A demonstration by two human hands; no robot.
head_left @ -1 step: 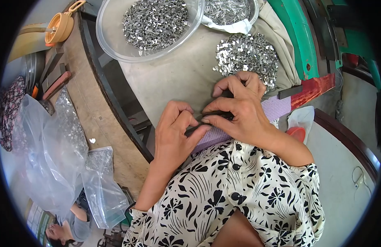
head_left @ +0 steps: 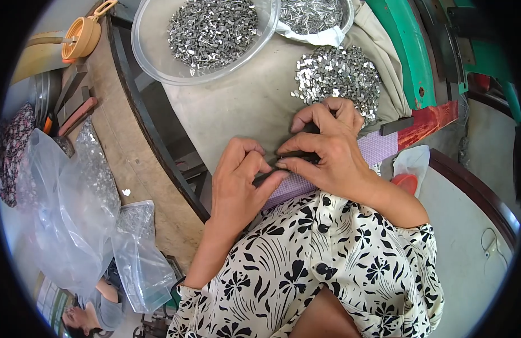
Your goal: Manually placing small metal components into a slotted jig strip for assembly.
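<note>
My left hand (head_left: 238,177) and my right hand (head_left: 333,152) meet over the near edge of the grey-beige cloth (head_left: 209,112). On both, the thumb and index finger are curled toward each other in a pinch, tips close to the other hand's. Whatever lies between the fingertips is too small or hidden to make out. Just beyond my right hand's knuckles is a heap of small flat shiny metal pieces (head_left: 336,79). A clear plastic bowl (head_left: 150,65) farther off holds many small metal pieces with pins. Beside it, a round metal dish (head_left: 349,17) contains thin silvery pins.
A purple woven strip (head_left: 378,147) runs along the near edge, beside a dark bar (head_left: 397,126). Green machine framing (head_left: 398,50) stands at right. On the left wooden bench (head_left: 153,225) lie clear plastic bags (head_left: 69,208), a red-handled tool (head_left: 77,116) and an orange container (head_left: 83,39). Another person (head_left: 97,310) is at lower left.
</note>
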